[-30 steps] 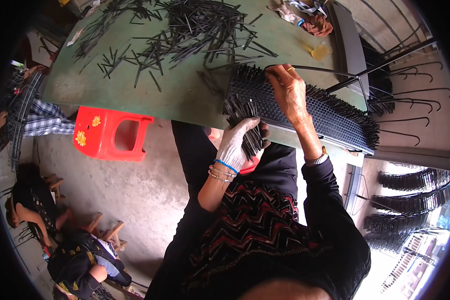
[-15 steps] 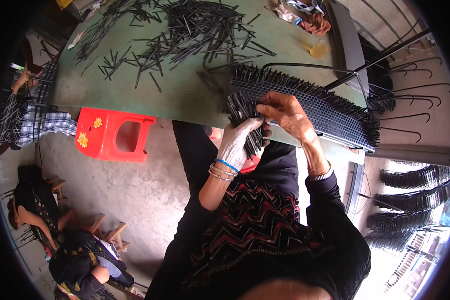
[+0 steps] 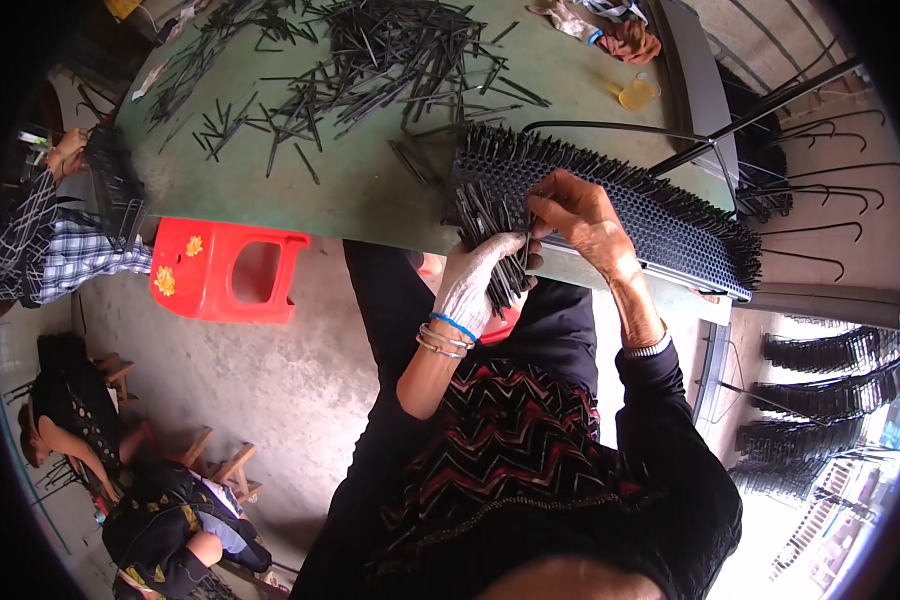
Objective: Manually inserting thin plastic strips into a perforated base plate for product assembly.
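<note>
My left hand (image 3: pixel 475 280), in a white knit glove with a blue cuff edge, is closed around a bundle of thin black sticks (image 3: pixel 489 215). My bare right hand (image 3: pixel 582 218) is at the bundle's right side, its thumb and forefinger pinched together. Whatever lies between those fingertips is too small to make out. Just beyond the hands stands a long black perforated rack (image 3: pixel 610 205), slanting to the right, with rows of black sticks upright along its far and right edges. A heap of loose black sticks (image 3: pixel 400 50) lies on the green table (image 3: pixel 370 200).
A red plastic stool (image 3: pixel 185 270) stands left of my legs. Black metal rods (image 3: pixel 760 110) cross the rack's far side. A yellow cup (image 3: pixel 638 94) and cloths (image 3: pixel 625 42) lie at the back right. Other people (image 3: pixel 170 520) sit at lower left; another person's hand (image 3: pixel 67 150) shows at far left.
My right hand has shifted slightly to the right, with its fingers still near the bundle. My left hand stays almost in place. At far left, the other person's black rack has swung and lowered.
</note>
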The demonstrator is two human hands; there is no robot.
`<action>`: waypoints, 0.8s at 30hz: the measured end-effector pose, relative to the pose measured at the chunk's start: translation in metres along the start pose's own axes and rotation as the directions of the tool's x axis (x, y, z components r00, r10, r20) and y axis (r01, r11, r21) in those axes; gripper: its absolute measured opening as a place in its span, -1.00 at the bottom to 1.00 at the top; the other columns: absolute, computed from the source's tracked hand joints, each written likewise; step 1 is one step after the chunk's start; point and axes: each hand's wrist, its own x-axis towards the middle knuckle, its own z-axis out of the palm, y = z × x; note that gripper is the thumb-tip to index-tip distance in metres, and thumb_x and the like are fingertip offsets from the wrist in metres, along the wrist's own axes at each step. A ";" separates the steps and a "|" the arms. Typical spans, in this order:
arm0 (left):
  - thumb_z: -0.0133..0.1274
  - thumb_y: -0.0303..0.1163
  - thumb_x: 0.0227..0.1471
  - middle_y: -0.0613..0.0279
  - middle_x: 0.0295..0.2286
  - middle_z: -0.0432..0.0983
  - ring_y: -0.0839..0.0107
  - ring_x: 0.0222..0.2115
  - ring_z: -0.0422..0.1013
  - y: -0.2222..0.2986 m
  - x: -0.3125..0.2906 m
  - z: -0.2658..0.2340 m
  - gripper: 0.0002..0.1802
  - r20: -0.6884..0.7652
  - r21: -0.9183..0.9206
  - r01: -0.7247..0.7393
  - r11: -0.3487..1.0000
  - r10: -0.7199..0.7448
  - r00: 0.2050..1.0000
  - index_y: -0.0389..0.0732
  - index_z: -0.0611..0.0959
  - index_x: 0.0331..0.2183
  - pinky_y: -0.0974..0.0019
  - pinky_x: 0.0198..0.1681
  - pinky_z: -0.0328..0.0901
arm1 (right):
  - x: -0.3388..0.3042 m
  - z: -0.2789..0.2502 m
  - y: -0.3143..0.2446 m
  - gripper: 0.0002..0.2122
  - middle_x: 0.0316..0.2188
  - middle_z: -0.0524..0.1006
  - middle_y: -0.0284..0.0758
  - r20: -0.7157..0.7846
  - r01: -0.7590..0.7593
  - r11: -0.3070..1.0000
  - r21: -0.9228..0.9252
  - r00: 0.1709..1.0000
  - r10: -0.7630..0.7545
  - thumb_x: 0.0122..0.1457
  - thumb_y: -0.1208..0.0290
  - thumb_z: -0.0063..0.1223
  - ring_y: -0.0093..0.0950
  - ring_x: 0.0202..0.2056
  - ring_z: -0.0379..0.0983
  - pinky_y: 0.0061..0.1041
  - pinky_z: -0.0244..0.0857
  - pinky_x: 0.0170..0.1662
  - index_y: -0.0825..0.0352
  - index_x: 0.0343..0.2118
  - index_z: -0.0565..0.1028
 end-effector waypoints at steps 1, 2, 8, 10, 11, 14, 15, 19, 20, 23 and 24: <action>0.08 -0.46 0.03 0.10 -0.45 0.59 0.30 -0.51 0.55 0.000 0.000 0.000 -0.80 -0.001 0.015 0.005 1.000 -0.004 1.000 -0.34 0.61 -0.28 0.32 -0.53 0.46 | 0.000 -0.002 0.000 -0.85 -0.48 0.51 -0.35 -0.043 0.023 1.000 -0.013 0.999 -0.024 0.16 0.53 0.07 -0.61 -0.48 0.44 -0.62 0.34 -0.36 0.48 -0.24 0.48; 0.08 -0.46 0.03 0.10 -0.45 0.59 0.30 -0.51 0.55 0.000 0.001 0.000 -0.80 -0.002 0.014 0.007 1.000 -0.007 1.000 -0.34 0.61 -0.28 0.32 -0.53 0.46 | 0.000 -0.003 0.001 -0.85 -0.48 0.51 -0.35 -0.043 0.020 1.000 -0.013 0.999 -0.021 0.16 0.53 0.07 -0.61 -0.48 0.44 -0.62 0.34 -0.36 0.48 -0.24 0.48; 0.06 -0.45 0.04 0.08 -0.44 0.59 0.28 -0.51 0.55 -0.004 0.006 -0.005 -0.82 -0.009 0.011 0.071 0.997 -0.070 0.997 -0.33 0.60 -0.28 0.31 -0.53 0.46 | 0.003 -0.015 0.002 -0.86 -0.44 0.53 -0.32 -0.081 0.060 0.998 0.028 0.995 -0.057 0.17 0.54 0.05 -0.60 -0.47 0.47 -0.62 0.36 -0.32 0.49 -0.25 0.48; 0.05 -0.44 0.05 0.07 -0.42 0.59 0.25 -0.48 0.56 -0.007 0.006 -0.009 -0.84 -0.016 -0.050 0.076 0.996 -0.077 0.997 -0.31 0.59 -0.30 0.27 -0.50 0.48 | 0.003 -0.020 0.001 -0.88 -0.44 0.55 -0.31 -0.181 0.159 0.974 0.163 0.975 -0.129 0.19 0.55 0.05 -0.59 -0.46 0.50 -0.63 0.36 -0.33 0.49 -0.26 0.48; 0.05 -0.44 0.05 0.07 -0.42 0.59 0.25 -0.48 0.56 -0.007 0.007 -0.010 -0.84 -0.015 -0.051 0.076 0.996 -0.077 0.997 -0.31 0.59 -0.30 0.27 -0.50 0.48 | 0.005 -0.022 0.001 -0.88 -0.44 0.55 -0.31 -0.181 0.158 0.974 0.162 0.975 -0.129 0.19 0.55 0.05 -0.59 -0.46 0.50 -0.63 0.36 -0.33 0.49 -0.26 0.48; 0.05 -0.42 0.08 0.06 -0.37 0.58 0.20 -0.38 0.56 -0.010 0.007 -0.012 -0.85 0.047 -0.147 0.105 0.984 -0.099 0.994 -0.27 0.59 -0.29 0.15 -0.42 0.52 | 0.016 -0.023 0.005 -0.90 -0.45 0.55 -0.35 -0.430 0.355 0.927 -0.118 0.824 -0.370 0.21 0.54 0.03 -0.57 -0.42 0.55 -0.64 0.39 -0.28 0.47 -0.27 0.49; 0.05 -0.42 0.08 0.06 -0.37 0.58 0.20 -0.38 0.56 -0.012 0.008 -0.014 -0.85 0.047 -0.147 0.105 0.984 -0.099 0.994 -0.27 0.59 -0.29 0.15 -0.42 0.52 | 0.019 -0.019 0.004 -0.90 -0.45 0.55 -0.35 -0.430 0.355 0.927 -0.118 0.823 -0.370 0.21 0.54 0.03 -0.57 -0.42 0.55 -0.64 0.39 -0.28 0.47 -0.27 0.49; 0.00 -0.38 0.15 0.01 -0.33 0.56 0.12 -0.28 0.52 -0.021 0.013 -0.020 -0.84 0.089 -0.218 0.176 0.960 -0.161 0.983 -0.24 0.56 -0.25 0.01 -0.29 0.52 | 0.032 -0.019 0.013 -0.92 -0.45 0.58 -0.36 -0.464 0.263 0.899 -0.351 0.785 -0.411 0.20 0.56 0.03 -0.62 -0.38 0.57 -0.70 0.33 -0.33 0.43 -0.27 0.49; 0.00 -0.39 0.15 0.02 -0.33 0.56 0.13 -0.30 0.53 -0.022 0.013 -0.019 -0.85 0.083 -0.215 0.169 0.962 -0.155 0.984 -0.23 0.56 -0.25 0.03 -0.30 0.52 | 0.035 -0.020 0.016 -0.92 -0.45 0.58 -0.35 -0.443 0.270 0.871 -0.410 0.776 -0.449 0.20 0.56 0.03 -0.62 -0.38 0.57 -0.69 0.33 -0.32 0.43 -0.28 0.49; 0.04 -0.44 0.09 0.10 -0.42 0.58 0.26 -0.44 0.55 -0.018 0.012 -0.015 -0.86 0.070 -0.224 0.164 0.961 -0.152 0.986 -0.28 0.59 -0.31 0.15 -0.43 0.52 | 0.041 -0.021 0.022 -0.92 -0.46 0.57 -0.30 -0.402 0.277 0.842 -0.464 0.781 -0.478 0.18 0.56 0.05 -0.60 -0.38 0.58 -0.64 0.36 -0.31 0.43 -0.28 0.48; 0.04 -0.44 0.09 0.10 -0.42 0.58 0.26 -0.44 0.55 -0.016 0.011 -0.014 -0.86 0.069 -0.225 0.162 0.961 -0.150 0.986 -0.28 0.59 -0.31 0.15 -0.43 0.52 | 0.042 -0.021 0.021 -0.91 -0.47 0.56 -0.29 -0.368 0.264 0.825 -0.501 0.797 -0.478 0.17 0.56 0.06 -0.58 -0.40 0.57 -0.63 0.36 -0.32 0.42 -0.28 0.49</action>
